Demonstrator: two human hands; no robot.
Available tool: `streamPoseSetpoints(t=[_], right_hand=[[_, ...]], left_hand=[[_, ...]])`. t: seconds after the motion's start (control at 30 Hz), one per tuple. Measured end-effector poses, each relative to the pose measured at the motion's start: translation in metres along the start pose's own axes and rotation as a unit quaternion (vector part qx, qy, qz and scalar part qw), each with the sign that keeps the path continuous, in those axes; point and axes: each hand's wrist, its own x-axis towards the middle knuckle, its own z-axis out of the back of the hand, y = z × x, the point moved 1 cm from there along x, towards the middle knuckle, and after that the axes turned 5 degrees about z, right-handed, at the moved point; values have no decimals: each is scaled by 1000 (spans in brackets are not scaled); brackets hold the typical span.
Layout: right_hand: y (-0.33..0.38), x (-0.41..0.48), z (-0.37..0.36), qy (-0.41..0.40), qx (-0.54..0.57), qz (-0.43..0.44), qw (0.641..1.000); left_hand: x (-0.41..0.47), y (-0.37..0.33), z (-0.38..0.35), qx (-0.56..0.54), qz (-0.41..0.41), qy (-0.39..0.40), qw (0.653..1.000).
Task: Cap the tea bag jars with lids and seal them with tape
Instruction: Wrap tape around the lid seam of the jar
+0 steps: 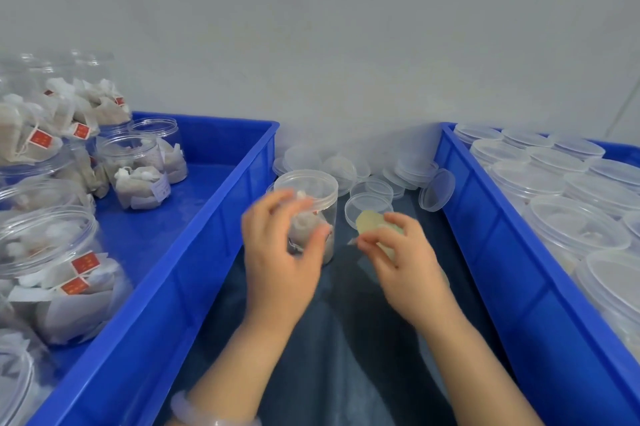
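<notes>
A bracelet (214,416) on the left wrist was cut off by the near edge. On the dark cloth (332,339) between two bins, the left hand (280,252) was motion-blurred, its fingers curled in front of a lidded jar (311,188). Whether it touched the jar could not be told. Just right of it, the right hand (398,252) pinched a yellowish tape roll (375,223), mostly hidden by the fingers. The left bin (194,270) held open jars of tea bags (131,169). Their red tags (85,261) carried writing too small to read. The right bin (519,287) held capped jars (575,228), cut off at the right edge. Loose lids (408,169) lay piled farther back against the wall (329,27).
</notes>
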Motion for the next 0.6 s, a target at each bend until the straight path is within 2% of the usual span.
streamPoseSetpoints(t=[0.03, 0.07, 0.13, 0.3, 0.4, 0.6], right_hand=[[1, 9, 4, 2, 6, -5, 1000], [3, 18, 8, 7, 20, -8, 1000], [8, 34, 15, 21, 37, -4, 999], [14, 56, 12, 90, 49, 0, 995], [12, 59, 8, 128, 25, 4, 991], [14, 58, 7, 149, -15, 20, 989]], left_hand=[[11, 4, -2, 3, 26, -14, 1000], [21, 9, -7, -9, 78, 7, 997], [36, 18, -17, -45, 173, 89, 980], [40, 41, -25, -116, 136, 126, 976], [37, 50, -22, -148, 147, 171, 963], [36, 50, -24, -119, 166, 166, 965]])
